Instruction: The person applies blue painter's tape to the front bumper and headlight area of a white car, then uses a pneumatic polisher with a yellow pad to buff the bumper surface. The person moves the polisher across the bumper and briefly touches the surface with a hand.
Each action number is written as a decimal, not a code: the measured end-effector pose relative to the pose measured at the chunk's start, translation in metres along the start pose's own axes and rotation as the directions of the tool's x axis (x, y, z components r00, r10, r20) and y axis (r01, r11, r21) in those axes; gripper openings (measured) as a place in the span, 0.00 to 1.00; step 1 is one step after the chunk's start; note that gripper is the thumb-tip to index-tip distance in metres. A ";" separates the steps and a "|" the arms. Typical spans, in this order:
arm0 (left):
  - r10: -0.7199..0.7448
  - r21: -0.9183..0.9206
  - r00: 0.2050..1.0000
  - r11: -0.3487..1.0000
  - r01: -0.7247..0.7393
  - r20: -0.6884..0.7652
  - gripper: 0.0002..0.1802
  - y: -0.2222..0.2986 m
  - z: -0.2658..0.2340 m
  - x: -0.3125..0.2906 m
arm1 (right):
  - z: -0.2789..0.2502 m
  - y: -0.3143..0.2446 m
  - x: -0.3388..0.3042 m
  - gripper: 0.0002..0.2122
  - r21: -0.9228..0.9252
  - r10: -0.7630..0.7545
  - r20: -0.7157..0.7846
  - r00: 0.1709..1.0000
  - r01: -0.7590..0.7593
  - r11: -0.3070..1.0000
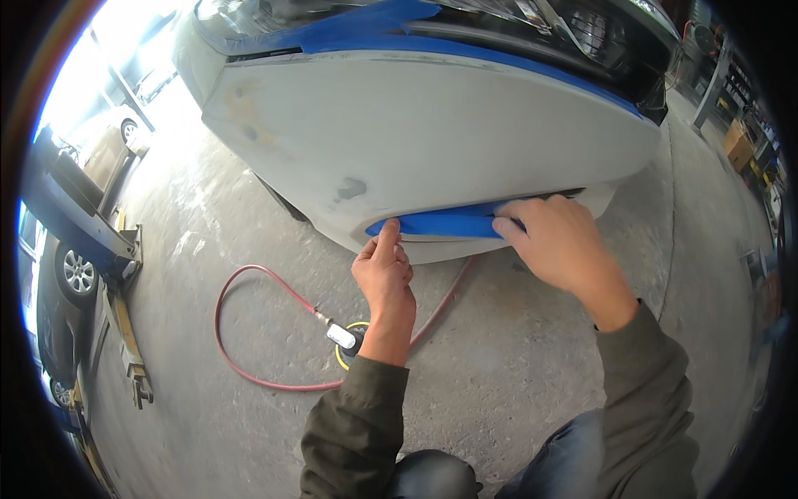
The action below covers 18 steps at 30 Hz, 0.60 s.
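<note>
Centre frame, we have blue tape (449,224) — probably light, limp and sticky, best held by its ends — with our left hand (384,273) pinching the left end, our right hand (553,243) gripping the other, against a smoothly curved, matte grey bumper (416,125) above rough concrete floor (490,349).

Concrete floor (515,353), red hose (219,312), yellow-rimmed tool (342,336)
</note>
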<state>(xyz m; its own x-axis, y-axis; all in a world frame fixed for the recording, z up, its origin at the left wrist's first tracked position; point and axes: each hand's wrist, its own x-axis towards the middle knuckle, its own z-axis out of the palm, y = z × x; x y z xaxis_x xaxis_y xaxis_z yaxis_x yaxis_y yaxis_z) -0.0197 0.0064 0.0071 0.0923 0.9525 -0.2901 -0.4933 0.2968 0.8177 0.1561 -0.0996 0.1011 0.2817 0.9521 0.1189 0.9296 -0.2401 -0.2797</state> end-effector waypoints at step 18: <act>0.007 -0.010 1.000 1.000 -0.008 -0.024 0.15 -0.010 0.014 -0.007 | 0.022 0.039 0.010 0.10 -0.188 0.005 -0.144 0.990 -0.033 0.982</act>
<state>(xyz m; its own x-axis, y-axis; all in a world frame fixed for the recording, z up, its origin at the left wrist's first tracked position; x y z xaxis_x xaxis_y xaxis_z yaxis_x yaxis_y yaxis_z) -0.0035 -0.0027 0.0077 0.0681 0.9528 -0.2958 -0.5025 0.2889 0.8149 0.1898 -0.0955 0.0699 0.3180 0.9136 0.2535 0.9480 -0.3023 -0.0997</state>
